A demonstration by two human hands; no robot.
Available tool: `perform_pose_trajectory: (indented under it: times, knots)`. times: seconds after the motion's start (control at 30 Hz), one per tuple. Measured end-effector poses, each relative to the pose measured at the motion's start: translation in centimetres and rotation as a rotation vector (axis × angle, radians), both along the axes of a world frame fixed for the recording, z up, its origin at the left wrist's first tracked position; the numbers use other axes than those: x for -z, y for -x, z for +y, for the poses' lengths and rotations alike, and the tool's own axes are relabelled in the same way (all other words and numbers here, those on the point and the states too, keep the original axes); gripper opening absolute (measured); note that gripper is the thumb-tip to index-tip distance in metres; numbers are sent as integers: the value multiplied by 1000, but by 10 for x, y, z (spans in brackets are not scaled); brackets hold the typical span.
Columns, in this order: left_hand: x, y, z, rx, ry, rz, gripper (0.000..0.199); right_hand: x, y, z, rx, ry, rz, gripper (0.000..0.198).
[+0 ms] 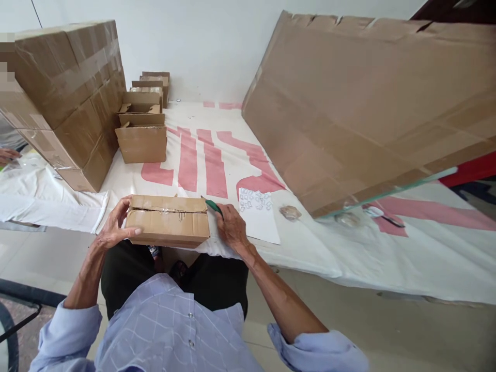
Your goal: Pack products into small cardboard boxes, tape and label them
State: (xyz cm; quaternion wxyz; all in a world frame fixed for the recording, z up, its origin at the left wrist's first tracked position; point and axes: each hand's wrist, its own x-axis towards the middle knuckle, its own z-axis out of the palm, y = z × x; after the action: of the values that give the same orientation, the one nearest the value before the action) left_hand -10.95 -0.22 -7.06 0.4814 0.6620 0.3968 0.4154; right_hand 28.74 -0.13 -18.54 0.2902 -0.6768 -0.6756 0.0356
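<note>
A closed cardboard box [170, 227] lies at the table's front edge, with a ragged slit running along its taped top seam. My left hand [116, 227] grips the box's left end, thumb on the near face and fingers at the far side. In my right hand [233, 227] is a utility knife [214, 206] with a green handle, its tip pointing left over the far right corner of the box. Just right of that hand lies a white paper sheet [259, 217] with small drawn or stuck shapes on it.
Large taped cartons [85, 103] are stacked at the left. Small open boxes [141, 142] stand in a row behind. A big cardboard panel [368, 103] leans at the right. A tape roll [290, 212] sits near the paper. At far left, another person's hand [8, 155] shows.
</note>
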Motion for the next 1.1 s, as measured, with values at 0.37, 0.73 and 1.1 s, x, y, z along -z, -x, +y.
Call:
perform_pose_trajectory:
  times: [0.37, 0.73, 1.1]
  knots:
    - [8, -9, -13, -36, -52, 108, 82, -156, 10, -14, -208, -86, 506, 39]
    - [9, -22, -19, -60, -28, 86, 81, -244, 58, -10, -697, 260, 134, 25]
    - [12, -25, -20, -78, -66, 77, 79, -258, 70, -1, -701, 220, 27, 30]
